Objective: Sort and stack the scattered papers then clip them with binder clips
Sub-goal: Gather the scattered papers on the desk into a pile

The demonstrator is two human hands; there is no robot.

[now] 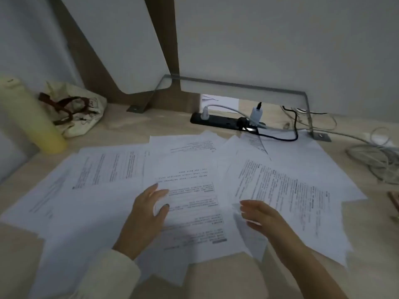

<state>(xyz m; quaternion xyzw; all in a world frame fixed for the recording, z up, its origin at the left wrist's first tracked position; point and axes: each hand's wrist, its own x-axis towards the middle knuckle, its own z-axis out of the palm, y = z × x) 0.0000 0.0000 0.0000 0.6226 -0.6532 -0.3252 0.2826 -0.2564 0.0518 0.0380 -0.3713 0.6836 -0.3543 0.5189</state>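
Printed papers (190, 180) lie fanned and overlapping across most of a pale wooden desk (129, 124), none yet squared into a stack. The person's left hand (146, 210) rests on the centre sheet, fingers loosely spread and thumb pressing the page, gripping nothing; the right hand (262, 214) hovers just over the neighbouring sheets, fingers extended and open, empty. Loose sheets like these are light, limp and slippery on one another — they should slide easily under a flat palm but buckle if pinched mid-page, so the likely hold is at the outer edges, drawing them inward before tapping the pile square. No binder clips can be seen. At the back left, a cream cloth bag (79, 111) with brown straps slumps against the divider, its contents hidden, beside a pale yellow bottle (30, 117), closed. A black power strip (224, 121) with plugged leads sits behind the sheets, touching the farthest of them.
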